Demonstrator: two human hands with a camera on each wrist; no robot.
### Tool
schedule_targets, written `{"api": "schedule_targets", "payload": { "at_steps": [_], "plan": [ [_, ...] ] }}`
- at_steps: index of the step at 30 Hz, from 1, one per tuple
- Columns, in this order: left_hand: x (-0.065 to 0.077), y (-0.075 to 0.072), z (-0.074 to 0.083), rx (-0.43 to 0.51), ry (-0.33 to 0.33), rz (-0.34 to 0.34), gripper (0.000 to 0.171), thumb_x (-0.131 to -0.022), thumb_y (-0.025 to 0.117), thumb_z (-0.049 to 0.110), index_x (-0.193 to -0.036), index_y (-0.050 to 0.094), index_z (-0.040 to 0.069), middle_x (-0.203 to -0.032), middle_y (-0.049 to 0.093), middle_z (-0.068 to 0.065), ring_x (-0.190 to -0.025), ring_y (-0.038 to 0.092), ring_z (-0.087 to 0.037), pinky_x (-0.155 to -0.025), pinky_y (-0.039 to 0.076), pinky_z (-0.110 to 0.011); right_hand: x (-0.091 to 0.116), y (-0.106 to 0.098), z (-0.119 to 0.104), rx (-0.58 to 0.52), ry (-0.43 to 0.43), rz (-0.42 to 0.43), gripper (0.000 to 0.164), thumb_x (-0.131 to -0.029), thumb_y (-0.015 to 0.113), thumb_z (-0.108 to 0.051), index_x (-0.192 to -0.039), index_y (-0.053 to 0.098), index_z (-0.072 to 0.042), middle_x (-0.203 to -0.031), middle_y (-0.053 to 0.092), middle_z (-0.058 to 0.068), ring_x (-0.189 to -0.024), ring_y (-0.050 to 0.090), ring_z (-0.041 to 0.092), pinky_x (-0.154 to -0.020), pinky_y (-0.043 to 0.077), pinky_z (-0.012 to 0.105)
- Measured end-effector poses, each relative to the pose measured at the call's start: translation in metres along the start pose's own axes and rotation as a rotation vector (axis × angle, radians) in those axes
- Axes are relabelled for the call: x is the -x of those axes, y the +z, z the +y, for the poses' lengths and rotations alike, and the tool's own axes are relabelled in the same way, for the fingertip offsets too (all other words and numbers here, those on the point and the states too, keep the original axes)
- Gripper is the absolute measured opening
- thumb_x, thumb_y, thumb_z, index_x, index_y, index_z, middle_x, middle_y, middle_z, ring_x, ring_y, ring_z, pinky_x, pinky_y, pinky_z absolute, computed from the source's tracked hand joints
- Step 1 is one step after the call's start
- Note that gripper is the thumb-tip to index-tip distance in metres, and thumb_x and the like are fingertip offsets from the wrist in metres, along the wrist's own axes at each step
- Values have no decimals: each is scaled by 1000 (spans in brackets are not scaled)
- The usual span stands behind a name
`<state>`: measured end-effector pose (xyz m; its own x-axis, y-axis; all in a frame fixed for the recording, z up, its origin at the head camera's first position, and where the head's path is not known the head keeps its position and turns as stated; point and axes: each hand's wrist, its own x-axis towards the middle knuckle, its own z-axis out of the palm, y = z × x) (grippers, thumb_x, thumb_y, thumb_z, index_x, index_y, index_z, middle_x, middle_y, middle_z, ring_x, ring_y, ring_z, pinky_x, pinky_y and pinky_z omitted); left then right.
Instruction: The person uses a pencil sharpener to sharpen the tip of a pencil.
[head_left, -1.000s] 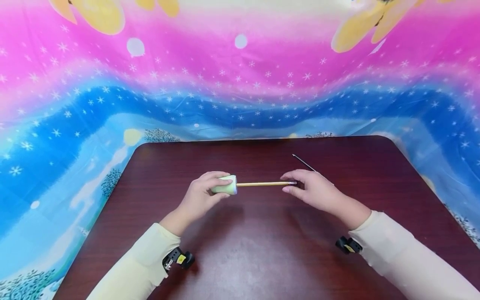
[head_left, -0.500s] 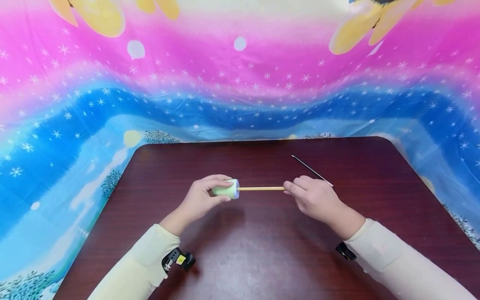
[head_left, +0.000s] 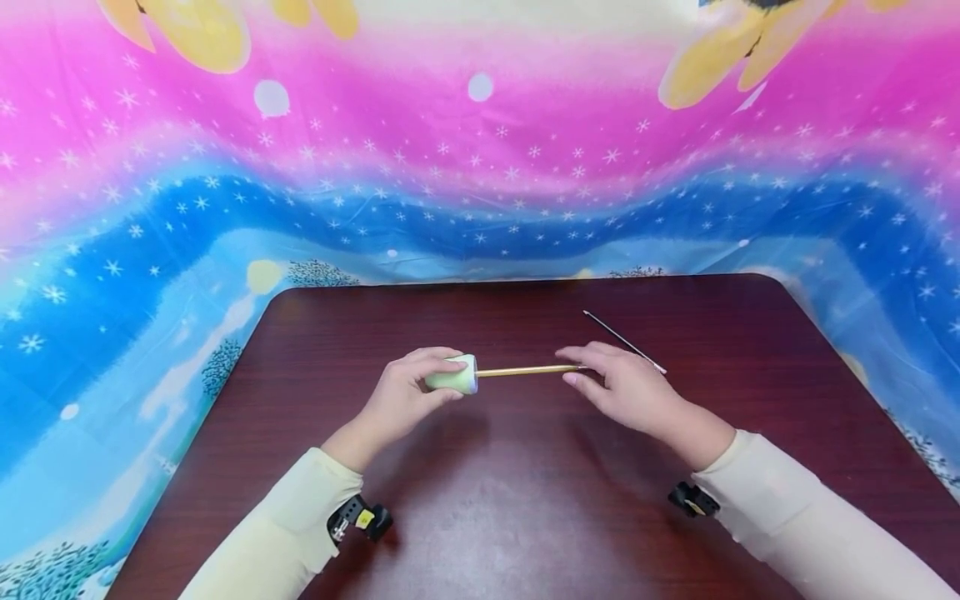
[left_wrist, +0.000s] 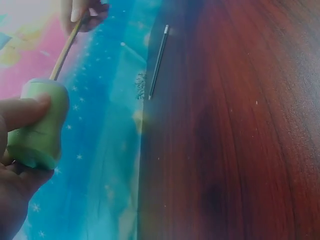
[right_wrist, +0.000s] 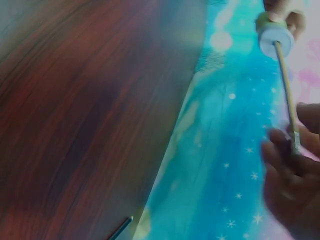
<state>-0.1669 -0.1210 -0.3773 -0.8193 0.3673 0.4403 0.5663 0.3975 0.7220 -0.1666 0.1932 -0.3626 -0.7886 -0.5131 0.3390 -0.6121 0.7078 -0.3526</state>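
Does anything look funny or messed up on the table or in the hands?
Nothing stands out. The yellow wooden pencil goes into the pale green, waisted cylinder, and the slim dark pencil just lies slantwise on the reddish-brown wooden table. I see nothing spilled or broken.

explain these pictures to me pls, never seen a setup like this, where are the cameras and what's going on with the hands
No robot here, just a person's two bare hands. The wide picture comes from a camera worn on the head, looking forward and down. The other two come from cameras worn on the left and right wrists, so each shows its own hand's work close up.

The left hand grips a green cylinder. A yellow pencil sticks out of its pale end. The right hand is at the pencil's far end, fingers loosely apart; whether they touch it is unclear.

On the brown table lies a thin dark stick, probably another pencil. Behind hangs a colourful snowflake cloth.
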Motion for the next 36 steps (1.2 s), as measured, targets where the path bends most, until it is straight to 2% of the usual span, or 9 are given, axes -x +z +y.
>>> {"api": "schedule_targets", "payload": {
  "at_steps": [4,8,12,15,24,26,30,34,36],
  "plan": [
    [0,-3,-2,121,-118,-24,38,-73,81,-2,-111,72,1,-116,66,-13,-105,61,-27,-71,52,-24,1,9,7,234,-295,275,24,-93,64,-26,-112,69,-11,-87,64,0,-73,60,17,-57,50,34],
    [0,-5,-2,197,-165,-68,39,-74,80,-2,-112,71,0,-117,66,-14,-109,59,-28,-79,52,-25,-2,15,12,335,-540,483,28,-103,47,-23,-98,70,-6,-72,58,2,-59,51,18,-46,43,30],
    [0,-6,0,183,-154,-89,39,-73,81,-2,-110,71,0,-116,66,-14,-108,60,-28,-79,52,-25,-3,20,12,359,-685,584,25,-101,48,-13,-89,67,-2,-64,49,3,-51,41,19,-39,34,27],
    [0,-7,3,148,-129,-86,38,-72,81,-3,-108,72,0,-115,67,-14,-107,61,-28,-76,51,-25,-2,22,9,341,-706,580,25,-100,49,-13,-86,66,-2,-62,46,2,-49,41,18,-37,33,27],
    [4,-6,6,58,-7,-56,37,-71,81,-3,-108,73,0,-113,68,-13,-103,62,-28,-66,52,-25,6,16,-1,190,-505,364,42,-105,40,-30,-86,68,-5,-66,58,0,-53,54,12,-49,47,28],
    [5,-5,5,31,43,-37,37,-71,82,-4,-107,73,1,-113,68,-13,-104,62,-28,-65,53,-24,7,14,-3,113,-426,279,31,-101,51,-23,-88,70,-3,-72,65,1,-61,61,13,-56,52,29],
    [5,-2,1,-50,218,21,37,-67,83,-7,-102,75,1,-111,68,-14,-106,61,-30,-69,55,-23,5,5,-4,-121,-136,20,11,-91,66,-10,-94,74,-3,-86,73,3,-79,68,15,-71,55,35],
    [3,0,-3,-180,437,81,36,-64,84,-7,-97,76,4,-109,68,-14,-105,60,-31,-78,56,-31,-2,-4,-3,-499,225,-277,17,-96,58,-11,-93,71,1,-65,59,0,-57,52,9,-52,45,28],
    [3,0,-2,-227,478,96,37,-63,85,-7,-97,76,6,-109,68,-14,-105,60,-31,-80,56,-35,-3,-5,-1,-613,327,-344,21,-98,55,-13,-93,68,3,-57,47,-1,-49,40,8,-46,35,25]
  ]
}}
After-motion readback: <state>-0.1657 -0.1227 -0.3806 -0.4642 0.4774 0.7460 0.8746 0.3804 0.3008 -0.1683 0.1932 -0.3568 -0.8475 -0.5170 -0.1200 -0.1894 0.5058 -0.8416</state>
